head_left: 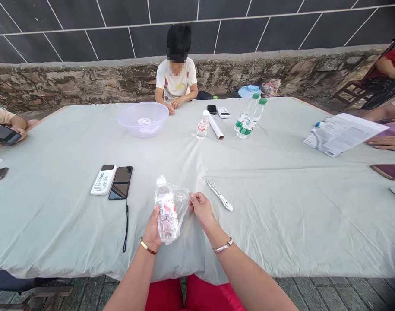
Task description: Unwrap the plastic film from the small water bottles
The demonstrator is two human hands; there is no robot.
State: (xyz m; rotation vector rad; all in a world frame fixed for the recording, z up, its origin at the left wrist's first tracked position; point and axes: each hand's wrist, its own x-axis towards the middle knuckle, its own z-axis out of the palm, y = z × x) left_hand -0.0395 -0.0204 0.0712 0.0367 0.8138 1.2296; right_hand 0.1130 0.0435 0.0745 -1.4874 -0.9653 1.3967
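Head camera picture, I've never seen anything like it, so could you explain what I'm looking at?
There's no machine here, just one picture from a camera worn on a person's head, looking forward and down at their bare hands. The left hand has a small bottle in its grip. The right hand pinches clear film that stretches out from around that bottle.

On the pale tablecloth lie a white pen-like item, a dark phone and a white device. Farther off are a lilac basin, a white roll and two green-capped bottles. Another person is across the table.
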